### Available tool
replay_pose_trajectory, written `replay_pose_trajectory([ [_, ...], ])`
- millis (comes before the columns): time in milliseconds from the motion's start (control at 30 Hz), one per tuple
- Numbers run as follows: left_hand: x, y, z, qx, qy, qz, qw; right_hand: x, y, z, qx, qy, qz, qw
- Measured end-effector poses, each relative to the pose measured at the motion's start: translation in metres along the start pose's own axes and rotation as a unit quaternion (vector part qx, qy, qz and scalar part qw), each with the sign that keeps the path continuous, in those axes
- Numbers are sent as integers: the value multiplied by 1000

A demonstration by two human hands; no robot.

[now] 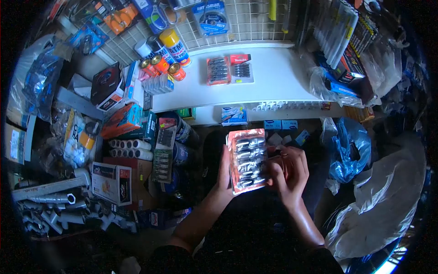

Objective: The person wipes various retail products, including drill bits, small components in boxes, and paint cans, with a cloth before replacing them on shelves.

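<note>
A blister pack of dark metal bits with a red-orange card border is held up in front of me, slightly tilted. My left hand grips its left side, with most fingers hidden behind it. At the right edge, my right hand has its thumb and curled fingers closed against the pack; some fingertips are in shadow. On the white shelf beyond lie two similar packs side by side, a red-edged one and a smaller one with a red header.
Spray cans and small orange tins stand on the shelf at left. Boxes and grey pipe fittings crowd the left side. A blue plastic bag and a large pale sheet lie at right.
</note>
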State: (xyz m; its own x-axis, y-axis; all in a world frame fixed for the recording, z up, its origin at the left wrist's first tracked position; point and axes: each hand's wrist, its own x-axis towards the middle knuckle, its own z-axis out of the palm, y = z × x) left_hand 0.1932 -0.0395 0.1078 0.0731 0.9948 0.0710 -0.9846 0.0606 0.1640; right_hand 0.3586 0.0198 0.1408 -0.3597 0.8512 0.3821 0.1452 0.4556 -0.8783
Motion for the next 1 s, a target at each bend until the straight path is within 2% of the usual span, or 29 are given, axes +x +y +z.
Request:
replay_pose_trajectory([
  [100,2,4,-3,44,11,15,999,-17,-3,8,-77,-13,-115,990],
  [233,6,7,11,123,72,46,989,-31,-8,7,6,-40,-129,991],
  [333,5,3,12,113,107,50,987,-38,-8,5,65,-72,-167,981],
  [400,0,-2,5,97,110,37,988,-26,-15,9,-40,-154,-210,965],
  [433,1,-5,-3,87,86,46,991,-19,-21,14,-109,-210,-209,949],
  [467,2,-8,-8,78,61,55,994,-24,-19,22,-132,-216,-210,944],
  [500,1,-8,-5,104,89,55,989,-22,-23,24,-144,-229,-211,939],
  [533,5,-6,-11,69,-58,61,994,-17,-27,24,-155,-242,-212,934],
  [567,-4,-12,-7,184,41,89,978,-6,-30,23,-180,-247,-223,926],
  [600,-12,-15,11,294,140,113,939,8,-33,24,-205,-233,-227,923],
  [633,-4,-23,14,283,60,141,947,24,-30,24,-169,-202,-200,944],
  [667,-14,-27,4,298,88,105,944,38,-28,24,-132,-171,-175,960],
  [733,-7,-18,18,341,48,161,925,45,-29,28,-118,-144,-177,966],
  [767,-2,-8,17,330,62,185,924,35,-28,34,-101,-141,-183,968],
  [800,5,1,21,333,146,238,901,24,-25,40,-83,-138,-191,968],
  [867,5,20,9,139,-38,167,975,-1,-13,46,-58,-172,-233,955],
  [900,5,18,14,189,69,187,962,-2,-18,46,-73,-184,-234,952],
  [967,2,5,-3,152,4,175,973,7,-30,49,-103,-195,-256,941],
  [1000,2,2,-4,114,-17,132,985,16,-41,50,-108,-198,-261,939],
])
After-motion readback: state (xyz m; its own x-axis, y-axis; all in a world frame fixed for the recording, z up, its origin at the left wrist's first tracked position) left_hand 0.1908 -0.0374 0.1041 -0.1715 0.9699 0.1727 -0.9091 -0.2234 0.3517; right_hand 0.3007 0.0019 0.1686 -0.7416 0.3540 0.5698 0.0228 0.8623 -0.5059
